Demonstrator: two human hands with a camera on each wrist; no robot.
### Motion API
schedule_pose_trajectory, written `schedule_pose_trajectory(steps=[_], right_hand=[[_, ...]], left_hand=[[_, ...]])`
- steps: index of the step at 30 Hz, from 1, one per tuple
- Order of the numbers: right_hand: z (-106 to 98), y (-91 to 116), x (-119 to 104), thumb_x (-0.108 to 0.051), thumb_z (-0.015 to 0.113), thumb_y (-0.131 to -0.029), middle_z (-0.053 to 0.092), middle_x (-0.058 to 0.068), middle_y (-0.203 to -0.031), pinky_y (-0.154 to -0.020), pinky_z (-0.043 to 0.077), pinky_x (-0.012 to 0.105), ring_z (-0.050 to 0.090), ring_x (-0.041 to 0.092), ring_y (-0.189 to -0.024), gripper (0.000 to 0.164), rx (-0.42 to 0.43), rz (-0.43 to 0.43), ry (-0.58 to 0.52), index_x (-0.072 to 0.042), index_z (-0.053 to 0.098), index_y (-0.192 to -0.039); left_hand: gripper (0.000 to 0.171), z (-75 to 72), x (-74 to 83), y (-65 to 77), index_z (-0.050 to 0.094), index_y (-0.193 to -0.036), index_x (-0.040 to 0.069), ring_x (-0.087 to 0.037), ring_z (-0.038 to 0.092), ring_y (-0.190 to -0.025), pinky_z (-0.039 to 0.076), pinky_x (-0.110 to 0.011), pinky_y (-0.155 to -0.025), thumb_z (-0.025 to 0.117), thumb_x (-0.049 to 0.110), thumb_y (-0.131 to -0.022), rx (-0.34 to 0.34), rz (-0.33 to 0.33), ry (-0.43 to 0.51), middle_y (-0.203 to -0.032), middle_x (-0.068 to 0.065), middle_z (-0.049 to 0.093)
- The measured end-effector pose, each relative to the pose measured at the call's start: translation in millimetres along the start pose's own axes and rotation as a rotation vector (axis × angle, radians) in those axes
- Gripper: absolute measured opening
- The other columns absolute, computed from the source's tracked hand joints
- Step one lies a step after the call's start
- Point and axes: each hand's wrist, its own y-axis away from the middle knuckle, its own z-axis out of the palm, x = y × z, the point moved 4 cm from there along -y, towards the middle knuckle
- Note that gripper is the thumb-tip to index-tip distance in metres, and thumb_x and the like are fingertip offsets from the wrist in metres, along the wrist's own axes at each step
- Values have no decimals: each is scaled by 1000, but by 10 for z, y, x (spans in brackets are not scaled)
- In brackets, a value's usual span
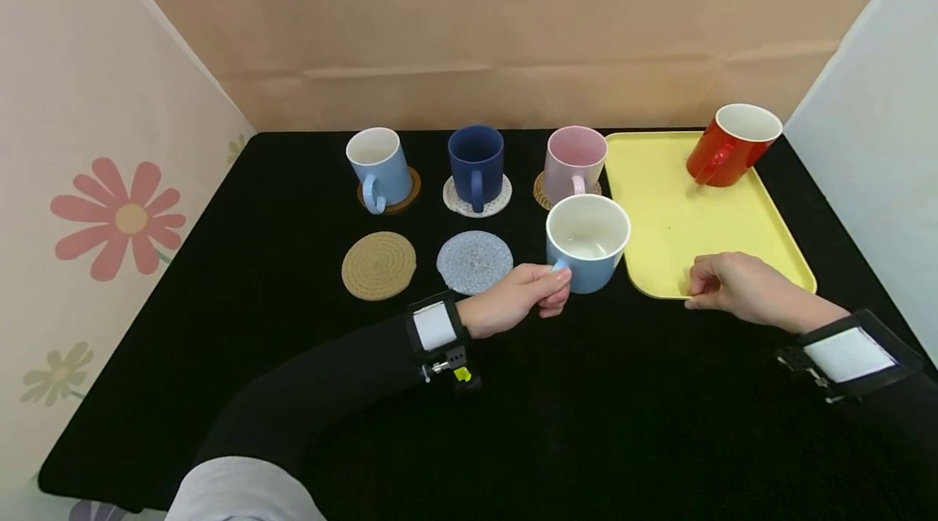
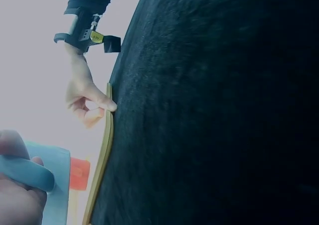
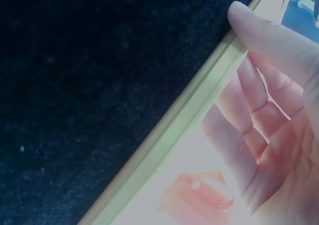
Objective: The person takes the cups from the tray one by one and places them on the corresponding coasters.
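Note:
My left hand [image 1: 519, 299] grips the handle of a light blue mug [image 1: 592, 273] with a white inside. That mug is upright, in front of the pink mug [image 1: 564, 155] and beside the tray's near left corner; it appears to be off the table. With thumb outside and fingers inside, my right hand [image 1: 743, 286] pinches the near rim of a yellow tray [image 1: 652, 220]. The right wrist view shows the thumb [image 3: 269, 40] against the tray's edge [image 3: 174, 125]. A red mug [image 1: 721, 151] stands at the tray's far right.
Along the back, another light blue mug [image 1: 384, 171], a dark blue mug [image 1: 476, 159] and the pink mug stand on round coasters. A tan coaster [image 1: 379, 265] and a grey-blue coaster [image 1: 475, 260] lie in front on the black table [image 1: 557, 423]. Walls enclose the sides and back.

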Motion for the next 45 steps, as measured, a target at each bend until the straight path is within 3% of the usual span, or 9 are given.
schedule_pose_trajectory(steps=[5,11,20,35,45], right_hand=[[-21,-36,1,-6,84,-74,47,-12,-68,-54,37,23,43,2,-62,27,-9,5,8,-18,60,-76],[-35,-73,-4,-7,83,-75,48,-12,-69,-55,38,23,44,3,-62,25,-28,17,9,-18,60,-77],[-34,-109,-19,-7,83,-75,49,-12,-69,-56,39,23,45,4,-63,25,-46,22,19,-18,61,-77],[4,-20,8,-6,84,-74,46,-12,-67,-54,35,23,42,2,-62,27,-15,26,20,-18,59,-74],[25,-20,-10,-6,83,-74,48,-12,-68,-54,36,23,43,3,-62,26,-40,38,3,-17,59,-76]], left_hand=[[38,-168,-35,260,39,-73,9,-16,39,-66,35,-25,-70,27,21,-107,35,-17,6,-70,-2,35],[38,-365,-63,588,40,-72,13,-17,39,-67,36,-27,-70,28,21,-107,134,-30,28,-72,-2,38],[40,-544,-101,976,40,-72,10,-16,39,-66,36,-27,-70,28,25,-107,250,-30,32,-72,-2,37],[40,-681,-98,1224,38,-73,9,-15,37,-67,35,-26,-70,29,27,-108,336,18,-5,-72,-1,34],[38,-818,-57,1433,38,-75,10,-18,37,-68,35,-29,-71,28,25,-108,419,26,-33,-74,-1,34]])
